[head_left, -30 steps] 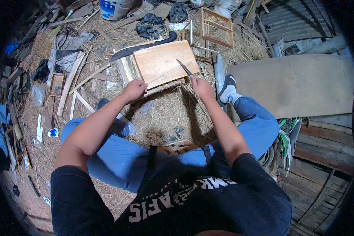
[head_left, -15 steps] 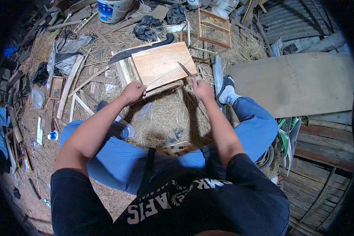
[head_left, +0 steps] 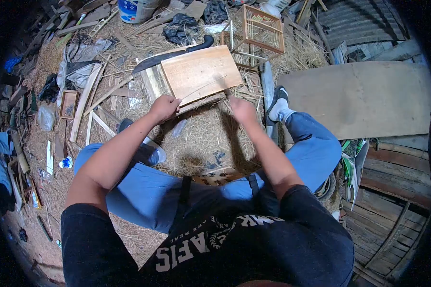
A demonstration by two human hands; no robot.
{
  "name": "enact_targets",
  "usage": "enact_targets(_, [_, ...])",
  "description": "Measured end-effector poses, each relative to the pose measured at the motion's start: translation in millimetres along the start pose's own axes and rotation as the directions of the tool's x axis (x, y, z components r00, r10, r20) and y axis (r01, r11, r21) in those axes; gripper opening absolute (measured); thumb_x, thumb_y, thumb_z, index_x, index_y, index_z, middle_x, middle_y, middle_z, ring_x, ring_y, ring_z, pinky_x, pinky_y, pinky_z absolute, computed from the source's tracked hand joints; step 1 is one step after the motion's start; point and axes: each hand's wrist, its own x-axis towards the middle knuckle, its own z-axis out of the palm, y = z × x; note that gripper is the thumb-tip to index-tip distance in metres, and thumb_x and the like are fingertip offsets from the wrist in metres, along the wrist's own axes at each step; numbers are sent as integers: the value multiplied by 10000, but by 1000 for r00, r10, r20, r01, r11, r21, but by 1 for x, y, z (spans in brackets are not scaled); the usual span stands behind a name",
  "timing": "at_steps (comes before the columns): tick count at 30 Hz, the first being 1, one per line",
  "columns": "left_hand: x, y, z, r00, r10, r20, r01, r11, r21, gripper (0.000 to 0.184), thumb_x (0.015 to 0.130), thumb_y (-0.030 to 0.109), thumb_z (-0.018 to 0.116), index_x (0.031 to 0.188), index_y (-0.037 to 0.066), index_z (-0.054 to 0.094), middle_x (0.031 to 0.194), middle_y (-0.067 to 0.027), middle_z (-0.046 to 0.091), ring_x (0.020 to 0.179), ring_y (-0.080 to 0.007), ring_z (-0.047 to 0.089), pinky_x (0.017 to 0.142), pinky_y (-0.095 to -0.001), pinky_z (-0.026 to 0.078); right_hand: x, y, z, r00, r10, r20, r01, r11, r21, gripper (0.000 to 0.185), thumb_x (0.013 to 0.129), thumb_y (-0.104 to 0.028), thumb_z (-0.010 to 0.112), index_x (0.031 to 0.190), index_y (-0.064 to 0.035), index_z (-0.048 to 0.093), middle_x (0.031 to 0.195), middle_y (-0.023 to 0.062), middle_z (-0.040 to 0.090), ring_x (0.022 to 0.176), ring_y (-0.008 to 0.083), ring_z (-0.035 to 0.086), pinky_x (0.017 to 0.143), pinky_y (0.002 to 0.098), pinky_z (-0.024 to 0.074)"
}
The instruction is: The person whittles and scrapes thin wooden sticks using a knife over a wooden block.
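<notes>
Since the earlier frame, the right hand (head_left: pixel 243 110) has slipped slightly down the frame relative to the flat, rectangular, pale wooden board (head_left: pixel 198 69), and both it and the small, narrow knife with a dark handle (head_left: pixel 226 91) now show smeared with motion; the left hand (head_left: pixel 164 109) has kept its place at the board's lower edge.

Going left to right on my feed, the left forearm (head_left: pixel 124 148) slants up and right from the lower left of the frame. Left of centre, the left hand bends in over the board's lower left corner, thumb and forefinger pinching the near end of a thin, pale, slightly bowed strip (head_left: pixel 202 88). I read the strip's long axis as rising from those fingertips toward the upper right, across the board's face.

As I judge it, everything turns on the strip's far end and the blade: they meet or nearly meet over the board's right part, and the blur keeps me from telling contact. From the right fingers, the strip lies up and left; the right hand is nearer its far end, the left hand has the near one.

Right of centre, the right fingers are curled round the handle, blade aimed up and left. The right forearm (head_left: pixel 273 153) leans up and left behind it.
</notes>
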Motion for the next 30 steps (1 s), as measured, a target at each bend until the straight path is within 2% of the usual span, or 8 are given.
enact_targets(3, [5,-6,2,995,87,-58,-87,996,-5,446,958,394,591,726,36,721,631,-147,661,605,-274,654,654,-421,514,29,53,-29,962,263,-80,-267,963,-40,669,1003,-595,341,972,-71,756,996,274,702,960,459,671,874,523,517])
enact_targets(5, [4,-4,3,999,-27,20,29,995,-96,454,960,394,585,710,38,716,620,-142,654,596,-265,646,665,-414,513,28,69,-38,972,233,-22,-234,966,-111,677,1003,-595,346,993,-54,753,1001,300,690,981,470,662,888,529,507])
enact_targets(11, [1,-4,0,998,44,34,-40,994,-104,439,1009,377,560,728,57,664,542,-18,534,481,-130,489,492,-325,395,-16,-21,-26,998,62,-9,-61,995,82,673,1014,-592,377,991,-16,723,928,266,694,920,467,664,843,508,512])
enact_targets(15, [3,-11,3,997,74,16,-72,990,-120,439,1016,380,556,735,60,664,533,-18,525,468,-124,459,478,-321,376,-36,-89,1,976,-77,205,77,997,10,614,1002,-571,407,926,-65,746,825,218,714,796,414,697,743,514,548])
enact_targets(18, [5,-12,3,998,63,27,-59,990,-125,443,1018,384,553,734,64,666,535,-9,523,474,-119,453,483,-321,375,-52,-118,22,964,-230,131,238,970,-46,567,1009,-514,448,834,-53,727,763,204,702,740,406,693,695,513,545])
enact_targets(24, [5,-11,2,998,68,13,-66,990,-121,441,986,389,566,733,59,717,581,-102,617,538,-214,582,590,-386,474,-43,-112,39,968,-229,106,237,969,-73,570,1003,-528,426,855,-80,745,769,193,710,727,403,695,698,513,547])
enact_targets(28, [2,-5,1,998,4,66,3,994,-111,445,986,401,561,737,66,715,612,-107,637,580,-235,608,632,-390,492,-24,-79,8,993,-53,106,63,994,-93,600,1013,-555,393,922,-95,767,869,196,726,816,398,704,737,502,550])
enact_targets(30, [3,-7,-2,999,19,42,-17,998,-53,448,987,401,558,733,66,712,620,-107,642,594,-240,614,646,-390,497,-2,-36,17,995,76,-65,-78,996,-30,633,1016,-560,378,931,-55,751,901,233,717,886,454,680,825,538,525])
